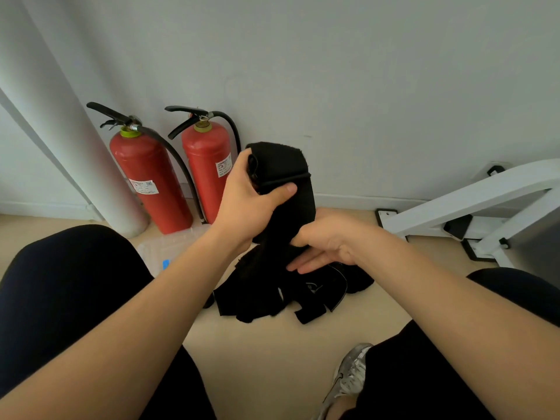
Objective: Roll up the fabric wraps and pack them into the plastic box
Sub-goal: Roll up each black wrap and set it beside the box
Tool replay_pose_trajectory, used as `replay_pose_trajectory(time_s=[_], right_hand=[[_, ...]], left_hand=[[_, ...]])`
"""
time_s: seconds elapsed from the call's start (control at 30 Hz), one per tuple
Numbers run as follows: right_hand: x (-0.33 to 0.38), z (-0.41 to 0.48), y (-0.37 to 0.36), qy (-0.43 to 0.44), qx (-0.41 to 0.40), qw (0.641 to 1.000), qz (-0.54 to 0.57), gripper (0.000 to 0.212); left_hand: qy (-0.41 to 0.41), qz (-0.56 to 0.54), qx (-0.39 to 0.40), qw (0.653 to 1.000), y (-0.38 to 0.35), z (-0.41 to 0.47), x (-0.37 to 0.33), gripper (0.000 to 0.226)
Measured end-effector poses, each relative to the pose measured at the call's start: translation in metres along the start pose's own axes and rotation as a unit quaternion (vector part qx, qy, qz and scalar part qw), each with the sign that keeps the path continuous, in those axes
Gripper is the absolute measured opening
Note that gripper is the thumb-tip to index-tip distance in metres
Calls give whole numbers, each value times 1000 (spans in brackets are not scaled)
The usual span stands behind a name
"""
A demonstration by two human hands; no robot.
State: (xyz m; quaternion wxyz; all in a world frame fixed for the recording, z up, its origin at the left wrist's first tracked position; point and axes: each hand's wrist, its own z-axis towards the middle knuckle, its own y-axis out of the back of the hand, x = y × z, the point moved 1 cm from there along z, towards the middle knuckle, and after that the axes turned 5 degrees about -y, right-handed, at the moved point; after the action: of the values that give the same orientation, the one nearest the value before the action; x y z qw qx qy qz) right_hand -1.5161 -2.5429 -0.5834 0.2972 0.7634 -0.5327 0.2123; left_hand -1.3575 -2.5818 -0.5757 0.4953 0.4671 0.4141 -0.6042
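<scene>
Step in hand: rolling, first wrap by the look of it. Nothing I could see packed yet.

- Left hand (251,204) gripped the rolled end of a black fabric wrap (285,165), held up in the air in front of the wall, thumb clamped across the fabric.
- Right hand (325,244) sat lower on the same wrap and pinched the hanging tail between thumb and forefinger, with the other fingers loosely extended underneath.
- The tail ran down into the pile of wraps (272,298) on the floor (266,359), between the person's knees. Couldn't count how many were in the pile; it was all black on black.
- Plastic box (169,247) was on the floor to the left, mostly hidden behind the left forearm, near the fire extinguishers (145,177). It looked clear with a blue latch. Contents not visible.

Judgement: the roll was only partly wound, with plenty of tail left. Next move calls for tension on the tail from the right hand while the left turns the roll, keeping the edges aligned so it doesn't cone out. The tail also needs to come free of the pile without dragging other wraps along. The box is within left reach once the end is secured.
</scene>
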Motion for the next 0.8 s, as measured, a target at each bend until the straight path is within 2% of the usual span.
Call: replay_pose_trajectory(time_s=[0.2,0.27,0.33,0.43,0.47,0.63,0.67,0.77,0.8], right_hand=[[-18,20,-7,-50,-10,997,-66,64],[-27,24,-13,-69,4,992,-102,66],[-41,32,-19,-92,28,987,-131,60],[-60,43,-29,-115,70,975,-175,25],[-66,47,-30,-116,71,974,-183,19],[-86,64,-37,-83,65,978,-182,23],[-88,67,-39,-77,56,978,-188,22],[-91,69,-42,-50,1,971,-233,40],[-91,68,-41,-34,-15,962,-269,37]], left_hand=[[-21,-34,-24,999,8,8,-13,56],[-22,-26,-27,999,11,9,-17,53],[-25,-20,-20,999,12,12,-19,51],[-22,-23,5,999,11,11,-19,50],[-20,-24,14,999,10,10,-18,50],[-7,-10,33,999,8,4,-10,49],[-3,-9,34,999,8,3,-9,48],[5,-5,30,1000,10,2,-7,46],[6,-5,24,1000,10,1,-6,46]])
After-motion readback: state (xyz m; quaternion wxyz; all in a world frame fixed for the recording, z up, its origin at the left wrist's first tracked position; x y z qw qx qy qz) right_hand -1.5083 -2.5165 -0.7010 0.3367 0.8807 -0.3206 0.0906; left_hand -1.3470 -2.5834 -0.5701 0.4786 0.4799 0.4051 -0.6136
